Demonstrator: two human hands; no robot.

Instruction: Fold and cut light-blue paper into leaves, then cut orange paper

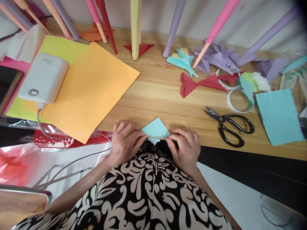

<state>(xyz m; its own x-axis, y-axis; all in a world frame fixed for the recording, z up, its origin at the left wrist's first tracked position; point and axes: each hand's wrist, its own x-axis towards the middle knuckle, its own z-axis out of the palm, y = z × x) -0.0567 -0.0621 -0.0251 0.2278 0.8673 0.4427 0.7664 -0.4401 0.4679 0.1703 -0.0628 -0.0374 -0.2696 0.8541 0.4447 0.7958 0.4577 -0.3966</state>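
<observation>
A small piece of light blue paper point(156, 127), its upper part coming to a point, is stretched between my hands at the table's front edge. My left hand point(126, 139) pinches its left corner between thumb and fingers. On the other side, my right hand point(185, 145) is closed on the right corner in the same way. Another bit of light blue paper point(154, 140) shows just below, partly hidden by the edge. To the right lie black-handled scissors point(226, 123) with their blades pointing left, apart from my right hand.
Orange paper point(96, 86) and a white power bank point(44, 78) with a cable lie at left. A tape roll point(240, 99), a light blue paper stack point(279, 116) and folded red paper point(201, 83) are at right. Rolled paper sticks point(135, 28) lean along the wall among purple paper pieces point(219, 57).
</observation>
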